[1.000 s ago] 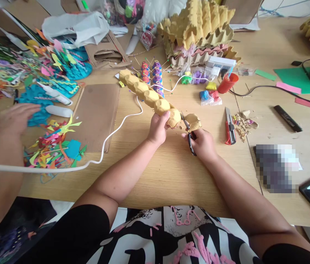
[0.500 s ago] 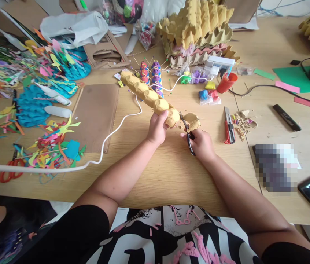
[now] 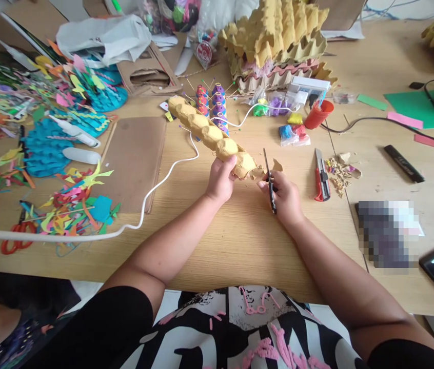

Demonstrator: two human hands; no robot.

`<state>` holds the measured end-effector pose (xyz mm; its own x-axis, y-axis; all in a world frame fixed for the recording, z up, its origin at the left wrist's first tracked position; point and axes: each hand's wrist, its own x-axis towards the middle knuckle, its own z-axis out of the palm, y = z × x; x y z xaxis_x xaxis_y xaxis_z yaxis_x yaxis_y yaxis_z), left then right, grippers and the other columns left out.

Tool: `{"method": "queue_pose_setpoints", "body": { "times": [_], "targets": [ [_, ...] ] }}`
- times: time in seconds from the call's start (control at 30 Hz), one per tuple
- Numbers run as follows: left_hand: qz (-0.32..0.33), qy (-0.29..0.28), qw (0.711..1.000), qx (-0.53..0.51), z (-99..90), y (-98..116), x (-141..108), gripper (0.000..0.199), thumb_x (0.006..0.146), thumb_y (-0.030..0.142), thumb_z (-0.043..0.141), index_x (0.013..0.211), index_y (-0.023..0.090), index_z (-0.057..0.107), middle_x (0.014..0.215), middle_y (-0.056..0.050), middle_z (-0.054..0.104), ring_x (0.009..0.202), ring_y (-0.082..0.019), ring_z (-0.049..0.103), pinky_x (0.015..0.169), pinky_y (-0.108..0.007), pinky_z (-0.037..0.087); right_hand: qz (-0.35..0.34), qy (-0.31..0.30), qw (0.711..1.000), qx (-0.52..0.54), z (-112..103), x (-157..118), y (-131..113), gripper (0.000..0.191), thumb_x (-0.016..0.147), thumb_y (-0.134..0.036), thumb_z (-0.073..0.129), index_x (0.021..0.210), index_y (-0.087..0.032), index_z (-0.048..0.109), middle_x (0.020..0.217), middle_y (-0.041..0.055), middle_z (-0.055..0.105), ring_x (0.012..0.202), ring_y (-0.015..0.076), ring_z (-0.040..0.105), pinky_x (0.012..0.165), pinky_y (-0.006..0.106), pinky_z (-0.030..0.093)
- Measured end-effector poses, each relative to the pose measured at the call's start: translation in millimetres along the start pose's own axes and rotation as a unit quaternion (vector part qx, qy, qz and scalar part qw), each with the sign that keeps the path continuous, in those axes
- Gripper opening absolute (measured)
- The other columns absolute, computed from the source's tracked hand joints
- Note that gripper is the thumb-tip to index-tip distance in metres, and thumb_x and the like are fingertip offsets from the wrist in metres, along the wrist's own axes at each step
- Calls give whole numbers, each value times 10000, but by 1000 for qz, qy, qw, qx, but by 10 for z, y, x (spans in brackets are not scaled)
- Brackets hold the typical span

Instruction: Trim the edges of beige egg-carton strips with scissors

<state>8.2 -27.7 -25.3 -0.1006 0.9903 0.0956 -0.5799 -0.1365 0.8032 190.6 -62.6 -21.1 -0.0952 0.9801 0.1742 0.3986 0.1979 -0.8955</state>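
My left hand [image 3: 220, 179] grips the near end of a yellow egg carton strip [image 3: 211, 137], a single row of several cups slanting away to the upper left. A little to its right, my right hand [image 3: 285, 197] is closed around black-handled scissors [image 3: 270, 187], blades pointing away from me and apart from the strip. A small torn carton piece [image 3: 277, 165] shows just behind my right fingers; whether they touch it I cannot tell. Scraps of carton [image 3: 257, 173] lie by the strip's cut end. Beyond the strip stand painted egg-cup rows [image 3: 219, 107] with pins stuck in them.
A red cutter knife [image 3: 321, 177] lies to the right beside carton shavings [image 3: 342, 171]. Behind are a red cup [image 3: 319, 114] and stacked egg trays [image 3: 274, 46]. A white cable [image 3: 171, 166] crosses the left side, near a cardboard sheet [image 3: 134, 164], paper scraps and orange-handled scissors [image 3: 19, 236].
The cup-shaped carton piece by the scissors has come away from the strip's end and dropped mostly behind my right hand. The scissors have swung more upright and slightly right. My left hand barely moved.
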Motion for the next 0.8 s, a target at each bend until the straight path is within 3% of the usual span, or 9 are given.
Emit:
{"method": "queue_pose_setpoints", "body": {
  "times": [0.2, 0.3, 0.4, 0.63, 0.8],
  "targets": [
    [5, -11, 1000, 13, -5, 7, -2, 510, 771, 639, 921, 960, 212, 717, 796, 17, 731, 649, -124, 679, 514, -225, 513, 80, 15, 988, 128, -18, 54, 48, 604, 869, -848, 762, 895, -267, 600, 556, -63, 562, 475, 123, 460, 466, 271, 355],
    [11, -32, 998, 44, -37, -21, -7, 539, 771, 664, 919, 989, 203, 743, 827, -7, 756, 749, -153, 725, 668, -269, 609, 88, 32, 979, 181, -29, 82, 61, 658, 852, -907, 731, 926, -266, 598, 587, -52, 623, 460, 111, 469, 427, 249, 361],
    [25, -95, 992, 80, -95, -63, -12, 518, 832, 666, 887, 1008, 189, 789, 941, -60, 818, 912, -189, 772, 883, -322, 645, 76, 31, 974, 213, -21, 81, 54, 642, 839, -876, 779, 964, -269, 612, 623, -48, 643, 503, 115, 519, 451, 240, 405],
    [-75, -229, 961, 138, -95, -15, -31, 536, 766, 622, 959, 1037, 184, 812, 1020, -94, 840, 965, -227, 795, 923, -368, 648, 59, 26, 959, 277, 14, 26, 7, 564, 797, -735, 922, 1018, -292, 652, 663, -64, 604, 514, 121, 522, 483, 279, 452],
    [-87, -292, 943, 131, -49, 36, -22, 491, 819, 572, 922, 1114, 194, 815, 1114, -113, 844, 1118, -276, 793, 1056, -435, 616, 81, -13, 947, 309, 17, 7, 2, 549, 759, -641, 989, 1034, -296, 662, 624, -84, 567, 494, 128, 514, 467, 285, 452]
  ]
}}
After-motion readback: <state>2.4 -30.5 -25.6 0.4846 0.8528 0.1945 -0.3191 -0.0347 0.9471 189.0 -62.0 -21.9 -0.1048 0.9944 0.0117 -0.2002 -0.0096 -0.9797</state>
